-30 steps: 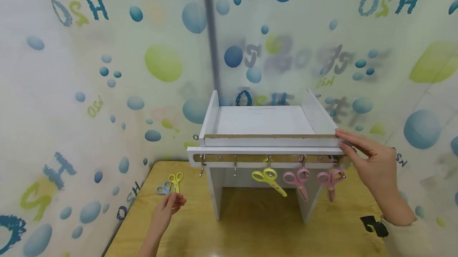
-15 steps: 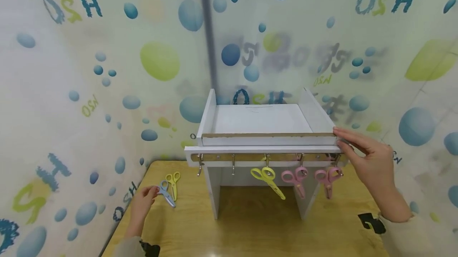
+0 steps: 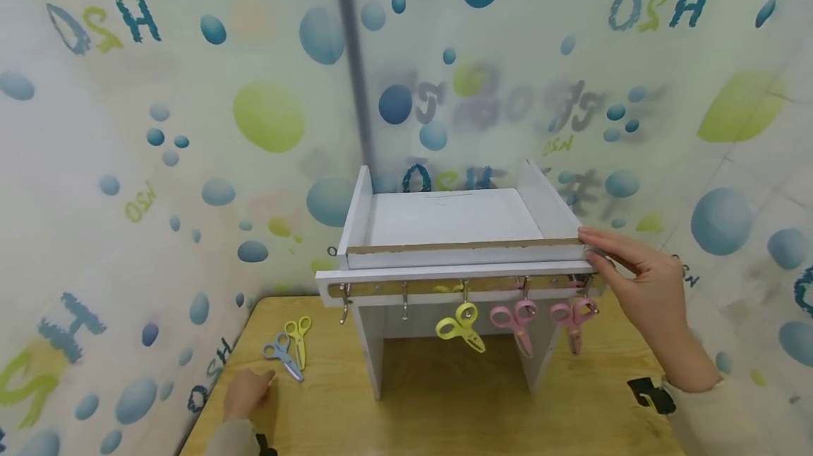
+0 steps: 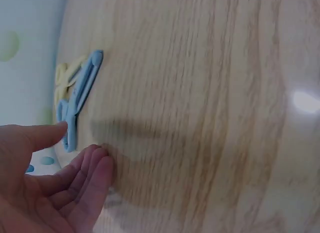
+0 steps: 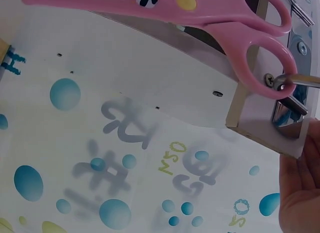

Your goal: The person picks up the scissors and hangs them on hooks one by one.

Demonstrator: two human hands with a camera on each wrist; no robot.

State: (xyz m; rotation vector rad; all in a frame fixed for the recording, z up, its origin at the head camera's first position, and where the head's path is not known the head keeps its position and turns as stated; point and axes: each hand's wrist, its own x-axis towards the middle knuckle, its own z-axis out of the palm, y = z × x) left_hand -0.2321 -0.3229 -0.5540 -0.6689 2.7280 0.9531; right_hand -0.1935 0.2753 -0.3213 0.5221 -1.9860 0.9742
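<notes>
My left hand (image 3: 248, 394) is low over the table's left side, holding nothing, thumb and fingers apart in the left wrist view. Just beyond it lie blue scissors (image 3: 283, 355), with yellow scissors (image 3: 298, 338) beside them. My right hand (image 3: 654, 294) grips the front right corner of a white shelf (image 3: 457, 219), thumb and forefinger at its edge. From hooks on the shelf's front rail (image 3: 375, 291) hang yellow scissors (image 3: 462, 327), pink scissors (image 3: 516, 322) and another pink pair (image 3: 574, 323). In the right wrist view, pink scissors (image 5: 200, 13) hang close to that hand.
Two hooks (image 3: 405, 301) at the rail's left bear no scissors. The shelf stands on white side panels (image 3: 368, 350) on a wooden table (image 3: 457, 414). A patterned curtain (image 3: 267, 18) surrounds the table at the back and sides.
My left hand has drawn away from the blue scissors, whose handle it was touching half a second ago. The hanging yellow scissors have swung a little. The right hand keeps its place on the shelf.
</notes>
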